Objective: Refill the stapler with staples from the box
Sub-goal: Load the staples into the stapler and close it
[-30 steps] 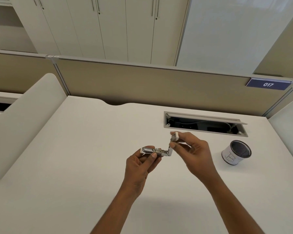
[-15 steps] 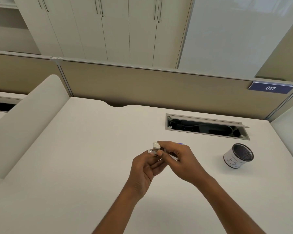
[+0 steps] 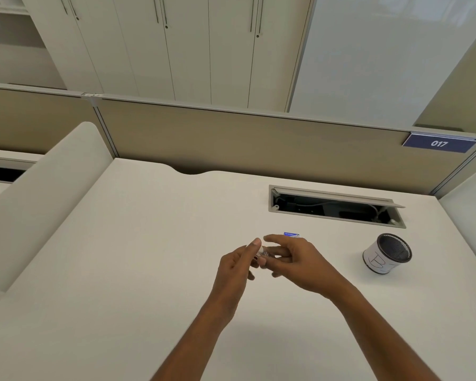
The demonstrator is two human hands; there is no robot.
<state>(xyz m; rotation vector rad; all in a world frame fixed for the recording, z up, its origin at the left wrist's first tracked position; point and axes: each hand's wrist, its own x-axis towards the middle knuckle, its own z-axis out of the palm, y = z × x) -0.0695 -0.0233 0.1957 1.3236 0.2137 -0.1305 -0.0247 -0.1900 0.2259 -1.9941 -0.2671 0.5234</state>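
A small silver stapler [image 3: 262, 252] with a white end is pinched between the thumb and fingers of my left hand [image 3: 235, 266], above the middle of the white desk [image 3: 138, 259]. Most of the stapler is hidden by the fingers. My right hand [image 3: 291, 257] hovers just to its right with the fingers spread, the fingertips close to the stapler; whether they touch it is unclear. Just behind my right hand, a small blue and white staple box [image 3: 291, 234] lies on the desk, partly hidden.
A white pen cup with a black mesh inside [image 3: 386, 253] stands at the right. Behind it is an open cable hatch [image 3: 333, 206] in the desk. A beige partition [image 3: 231, 138] closes the far edge, and white side panels flank the desk.
The stapler was held open between both hands, then folded shut. My right hand has since let go and opened its fingers, and the staple box now shows behind it.
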